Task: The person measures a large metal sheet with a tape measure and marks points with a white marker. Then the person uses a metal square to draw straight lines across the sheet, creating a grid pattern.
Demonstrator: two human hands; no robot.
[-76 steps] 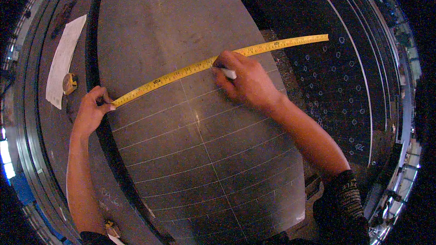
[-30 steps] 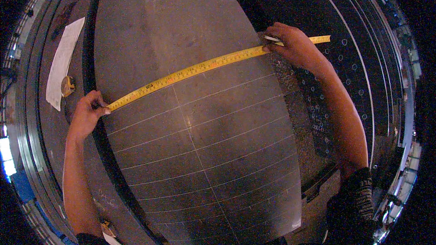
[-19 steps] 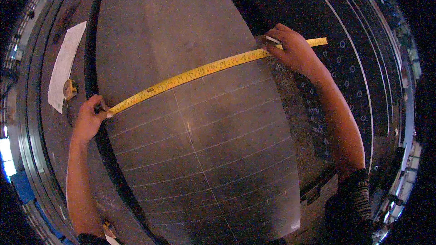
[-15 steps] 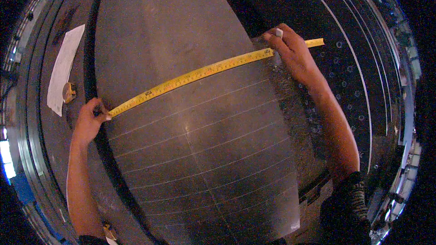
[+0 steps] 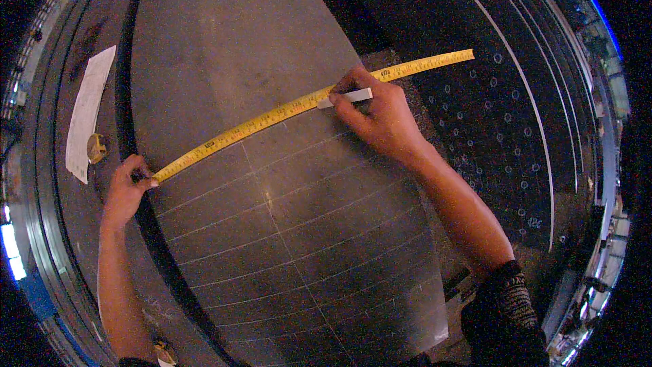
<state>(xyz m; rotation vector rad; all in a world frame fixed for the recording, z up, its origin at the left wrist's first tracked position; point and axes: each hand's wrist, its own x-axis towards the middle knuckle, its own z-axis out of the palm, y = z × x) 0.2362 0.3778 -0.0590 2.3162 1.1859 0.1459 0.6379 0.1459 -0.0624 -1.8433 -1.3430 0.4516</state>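
Across the middle of the grey metal sheet (image 5: 285,231) a yellow tape measure (image 5: 272,117) runs slantwise, from the sheet's near-left edge up toward the far right, where its free end (image 5: 462,56) passes beyond the sheet and over a dark perforated panel (image 5: 502,136). At the left, the left hand (image 5: 125,187) is curled closed on the tape's end, pinning it right at the sheet's left edge, fingers folded over the dark rim there. Toward the right, the right hand (image 5: 380,112) lies on the sheet just on the near side of the tape, fingers narrowed around a slim white marking stick (image 5: 346,98); the stick lies almost level, its left tip touching the sheet right beside the tape's near edge. The thumb and fingertips of this hand rest against the tape itself.

Faint pale lines cross the sheet on the near side of the tape, roughly parallel to it, and one longer line cuts through them from far to near. The sheet lies on a larger grey counter (image 5: 75,258). On the counter, left of the sheet, a white paper slip (image 5: 87,112) lies lengthwise, and just near of it sits a small round brass-coloured object (image 5: 96,148); what it is cannot be told. The right forearm wears a dark patterned sleeve (image 5: 506,306) near the lower edge.
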